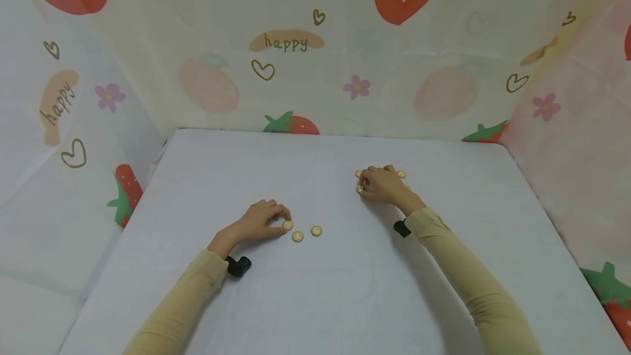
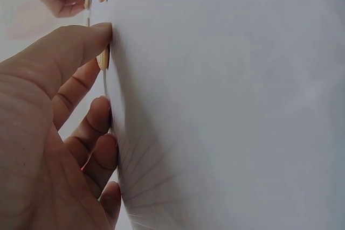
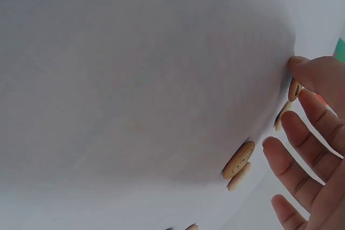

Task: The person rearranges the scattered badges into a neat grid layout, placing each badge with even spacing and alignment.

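Pinching of one button (image 1: 288, 225) is done by the left hand (image 1: 257, 220), of another button (image 1: 361, 189) by the right hand (image 1: 386, 185).
Each is clamped between thumb and fingertip; probably light, stiff and slightly slippery, it is best taken by opposite edges.

My head view, the widest and farthest off, looks forward and down across the worktop (image 1: 345, 300), framing its far edge and both far corners. From my left wrist, a close view, rolled so the worktop stands nearly upright, skims past my left hand (image 1: 255, 222) and catches my right hand (image 1: 386, 185), which the head view shares. My right wrist's view, also low and close, looks slantwise along the worktop, sharing the buttons (image 3: 239, 160) by that hand with the head view.
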The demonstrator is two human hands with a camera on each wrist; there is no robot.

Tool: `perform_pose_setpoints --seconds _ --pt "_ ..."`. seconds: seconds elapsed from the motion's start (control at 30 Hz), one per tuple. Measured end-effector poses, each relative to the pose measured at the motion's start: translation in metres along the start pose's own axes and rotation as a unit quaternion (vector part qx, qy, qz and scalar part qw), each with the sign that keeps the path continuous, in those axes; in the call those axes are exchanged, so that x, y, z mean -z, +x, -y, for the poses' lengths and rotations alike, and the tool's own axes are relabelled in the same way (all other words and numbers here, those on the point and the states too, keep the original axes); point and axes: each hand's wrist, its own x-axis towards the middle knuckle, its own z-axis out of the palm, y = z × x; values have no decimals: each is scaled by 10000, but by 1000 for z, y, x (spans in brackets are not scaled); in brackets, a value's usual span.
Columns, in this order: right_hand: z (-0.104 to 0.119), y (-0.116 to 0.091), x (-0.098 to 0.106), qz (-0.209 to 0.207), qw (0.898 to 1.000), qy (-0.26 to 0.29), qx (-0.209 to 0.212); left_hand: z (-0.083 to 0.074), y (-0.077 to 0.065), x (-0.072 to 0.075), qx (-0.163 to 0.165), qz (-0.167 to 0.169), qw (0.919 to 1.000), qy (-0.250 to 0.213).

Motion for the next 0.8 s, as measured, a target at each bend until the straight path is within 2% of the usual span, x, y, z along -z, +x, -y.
perform_pose_setpoints --seconds 0.27,0.63,0.8 --pt "-5 -1 -1 29 9999 -94 -137 0 0 0 -94 -58 9999 11" --pt "-5 -2 -4 -102 9984 -392 -391 1 0 0 -52 -28 10000 10" --pt "-2 -1 -4 -236 9980 -484 -317 2 0 -1 -31 -15 10000 42"
